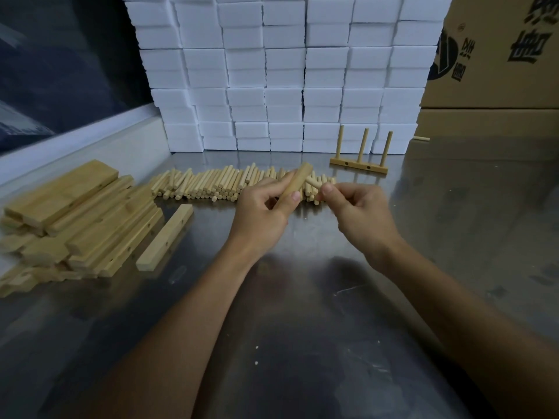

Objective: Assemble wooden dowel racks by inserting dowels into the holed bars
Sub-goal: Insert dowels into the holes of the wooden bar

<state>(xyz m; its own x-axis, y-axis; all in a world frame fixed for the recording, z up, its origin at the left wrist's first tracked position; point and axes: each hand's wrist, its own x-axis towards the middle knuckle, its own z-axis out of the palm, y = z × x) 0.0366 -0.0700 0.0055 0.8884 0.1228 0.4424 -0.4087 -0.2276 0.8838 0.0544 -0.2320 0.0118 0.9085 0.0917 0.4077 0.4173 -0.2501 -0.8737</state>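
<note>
While both forearms reach forward over the steel surface (302, 297), the left hand (263, 213) curls its fingers round a holed bar (298, 179), holding it tilted up and away above the near edge of the dowel heap. Just to its right, the right hand (360, 213) pinches one dowel (313, 182) between thumb and forefinger, the dowel's far end touching the side of the bar; whether it already sits in a hole cannot be told.

Behind the hands a long row of loose dowels (211, 184) lies on the surface, too many to count. One single bar (165, 237) lies apart beside a pile of bars (75, 219) at the left, whose number is unclear. One finished rack (358, 166) stands behind at the right, with three upright dowels in its bar. One stray dowel (421, 138) lies farther right, by the cardboard boxes (499, 55). Stacked white foam blocks (287, 71) form a wall at the back.
</note>
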